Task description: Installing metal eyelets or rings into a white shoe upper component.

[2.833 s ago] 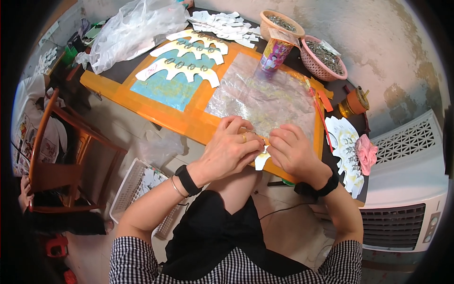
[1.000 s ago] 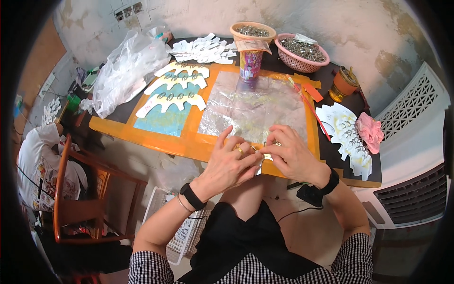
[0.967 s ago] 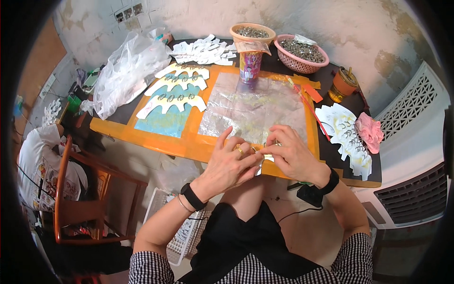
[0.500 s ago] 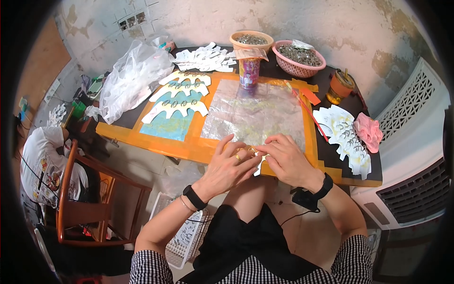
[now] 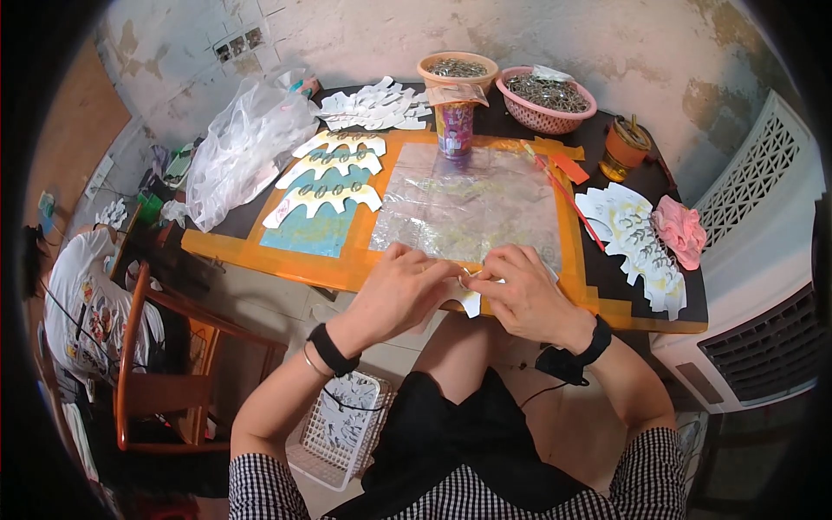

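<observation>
While the taped counter (image 5: 217, 247) spreads out ahead of both hands, with a clear plastic sheet (image 5: 468, 204) just beyond the fingertips, the left hand (image 5: 392, 290), its fingers spread a moment ago, has drawn them together beside the right hand (image 5: 529, 296). Both now pinch a white cutout (image 5: 469, 302) between them, suggesting finer two-handed work along its upper edge; what lies under the fingertips is hidden.
</observation>
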### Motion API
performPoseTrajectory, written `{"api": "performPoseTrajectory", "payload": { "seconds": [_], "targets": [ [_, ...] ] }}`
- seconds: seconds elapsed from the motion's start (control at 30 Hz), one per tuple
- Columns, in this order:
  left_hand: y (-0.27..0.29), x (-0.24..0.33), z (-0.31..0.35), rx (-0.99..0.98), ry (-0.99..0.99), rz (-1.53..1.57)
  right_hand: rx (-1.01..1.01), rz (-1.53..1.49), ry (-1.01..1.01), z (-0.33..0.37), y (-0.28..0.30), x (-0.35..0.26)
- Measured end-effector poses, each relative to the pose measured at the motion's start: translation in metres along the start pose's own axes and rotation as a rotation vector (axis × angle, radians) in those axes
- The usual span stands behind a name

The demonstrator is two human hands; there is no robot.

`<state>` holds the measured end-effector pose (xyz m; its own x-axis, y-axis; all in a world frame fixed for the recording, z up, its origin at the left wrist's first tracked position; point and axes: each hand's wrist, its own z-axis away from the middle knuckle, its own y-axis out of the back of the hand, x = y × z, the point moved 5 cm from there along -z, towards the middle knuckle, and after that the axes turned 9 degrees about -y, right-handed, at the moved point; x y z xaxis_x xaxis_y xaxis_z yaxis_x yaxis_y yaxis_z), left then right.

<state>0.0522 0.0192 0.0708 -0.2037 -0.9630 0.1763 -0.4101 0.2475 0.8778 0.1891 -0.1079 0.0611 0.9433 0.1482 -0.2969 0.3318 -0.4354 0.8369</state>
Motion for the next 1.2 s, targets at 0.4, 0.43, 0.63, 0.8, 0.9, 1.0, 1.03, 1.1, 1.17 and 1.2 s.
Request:
{"api": "performPoseTrajectory", "payload": {
  "seconds": [0.4,0.43,0.63,0.8,0.9,1.0,1.03,1.1,1.17,1.2],
  "targets": [
    [-0.011,-0.027,-0.032,-0.191,0.056,0.418,0.042,-0.051,0.007,0.004,0.000,0.004],
    [-0.012,-0.029,-0.031,-0.177,0.061,0.422,0.049,-0.054,0.014,0.005,0.000,0.004],
    [-0.014,-0.028,-0.026,-0.118,0.012,0.353,0.041,-0.071,0.002,0.005,0.001,0.006],
    [-0.009,-0.022,-0.022,-0.068,-0.122,0.186,0.029,-0.038,-0.010,0.002,0.003,0.004],
    [-0.011,-0.022,-0.024,-0.082,-0.183,0.155,0.025,-0.029,-0.010,0.003,0.003,0.005],
    [-0.009,-0.022,-0.024,-0.089,-0.232,0.113,0.027,-0.036,-0.009,0.001,0.003,0.004],
    [-0.010,-0.022,-0.024,-0.094,-0.241,0.103,0.026,-0.041,-0.008,0.002,0.003,0.004],
    [-0.010,-0.020,-0.024,-0.102,-0.248,0.095,0.022,-0.043,-0.014,0.002,0.002,0.004],
    [-0.008,-0.018,-0.024,-0.113,-0.225,0.099,0.021,-0.042,-0.016,0.002,0.002,0.004],
    [-0.007,-0.017,-0.024,-0.115,-0.224,0.098,0.019,-0.046,-0.015,0.002,0.003,0.004]
  ]
}}
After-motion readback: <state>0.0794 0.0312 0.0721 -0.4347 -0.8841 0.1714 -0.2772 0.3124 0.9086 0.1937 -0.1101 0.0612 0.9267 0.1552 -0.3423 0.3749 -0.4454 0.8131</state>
